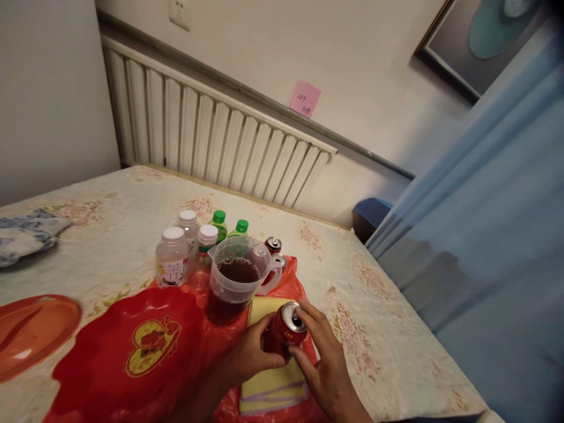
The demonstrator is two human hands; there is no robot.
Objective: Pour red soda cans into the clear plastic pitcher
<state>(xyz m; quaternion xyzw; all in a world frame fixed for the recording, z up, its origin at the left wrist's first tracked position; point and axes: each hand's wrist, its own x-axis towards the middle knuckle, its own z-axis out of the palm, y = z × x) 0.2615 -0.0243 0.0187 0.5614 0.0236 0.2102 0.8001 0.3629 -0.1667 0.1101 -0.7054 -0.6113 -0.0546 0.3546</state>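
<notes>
In the head view, the left hand (253,351) is gripping a red can (286,333) by its side, over a yellow cloth (264,388), while the right hand (326,355) is pinching its rim and body. The can's top is looking open — its contents are staying hidden. The pitcher (227,282) beyond is already holding dark liquid, short of its rim. A red tray (101,346) is crowding the left; bare tablecloth (408,370) is stretching right, towards the table's edge.

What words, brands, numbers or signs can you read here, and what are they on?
"2…4": handwritten on the pink note on the wall; the middle sign and the line below are unclear.
Large dark characters on the front white-capped jar: too blurred to read surely.
Small yellow lettering on the red can: too small to read.
No brand is legible.
</notes>
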